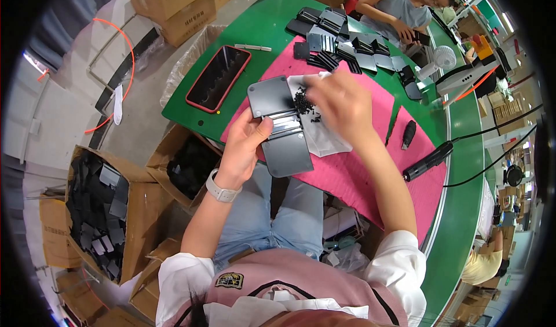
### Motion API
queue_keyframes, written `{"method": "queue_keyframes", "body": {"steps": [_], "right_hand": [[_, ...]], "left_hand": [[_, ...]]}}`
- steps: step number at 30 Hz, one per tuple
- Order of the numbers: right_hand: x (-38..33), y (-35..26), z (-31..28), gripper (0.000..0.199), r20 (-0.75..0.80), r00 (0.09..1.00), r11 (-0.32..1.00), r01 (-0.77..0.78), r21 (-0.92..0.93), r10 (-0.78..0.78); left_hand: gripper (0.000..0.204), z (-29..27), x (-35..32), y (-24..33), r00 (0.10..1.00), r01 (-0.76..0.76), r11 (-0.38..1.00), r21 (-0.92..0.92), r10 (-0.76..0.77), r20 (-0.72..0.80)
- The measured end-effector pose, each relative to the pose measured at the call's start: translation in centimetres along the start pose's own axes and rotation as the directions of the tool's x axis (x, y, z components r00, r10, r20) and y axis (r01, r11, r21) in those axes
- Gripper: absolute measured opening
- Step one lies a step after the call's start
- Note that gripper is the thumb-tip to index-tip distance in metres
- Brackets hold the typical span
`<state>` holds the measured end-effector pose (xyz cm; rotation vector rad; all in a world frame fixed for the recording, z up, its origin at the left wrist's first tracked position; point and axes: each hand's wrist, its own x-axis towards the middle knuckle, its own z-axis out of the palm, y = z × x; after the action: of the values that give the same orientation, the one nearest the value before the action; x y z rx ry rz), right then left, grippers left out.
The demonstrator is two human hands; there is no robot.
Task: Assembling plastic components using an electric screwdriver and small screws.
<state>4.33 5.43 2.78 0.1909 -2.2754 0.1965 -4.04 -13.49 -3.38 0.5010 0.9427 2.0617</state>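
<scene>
My left hand (244, 143) grips a dark grey folding stand (288, 153), two rounded square plates joined by a silvery hinged middle, with my thumb on the hinge part. Over a heap of small black screws (302, 101) hovers my right hand (343, 102). Its fingers are smeared by motion, so whether they hold a screw cannot be made out. The screws lie on a white sheet (328, 138), which rests on a pink foam mat (370, 171).
A red-cased phone (218, 78) lies left on the green table (263, 14). Several dark stands (333, 20) are piled at the back, near a seated person. A black electric screwdriver (427, 161) and a small black tool (409, 135) lie right. Cartons of dark parts (139, 211) stand left.
</scene>
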Motion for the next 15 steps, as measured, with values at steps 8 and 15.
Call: {"method": "queue_keyframes", "body": {"steps": [8, 15], "right_hand": [[-3.5, -3.9, -3.1, 0.035, 0.206, 0.975, 0.962, -0.133, 0.240, 0.084], [-4.6, -3.4, -3.9, 0.027, 0.221, 0.974, 0.964, -0.100, 0.245, 0.045]], "left_hand": [[0.043, 2.0, -0.4, -1.6, 0.996, 0.052, 0.998, 0.037, -0.055, 0.076], [0.045, 2.3, -0.6, -1.5, 0.977, 0.153, 0.987, 0.048, -0.158, 0.144]]}}
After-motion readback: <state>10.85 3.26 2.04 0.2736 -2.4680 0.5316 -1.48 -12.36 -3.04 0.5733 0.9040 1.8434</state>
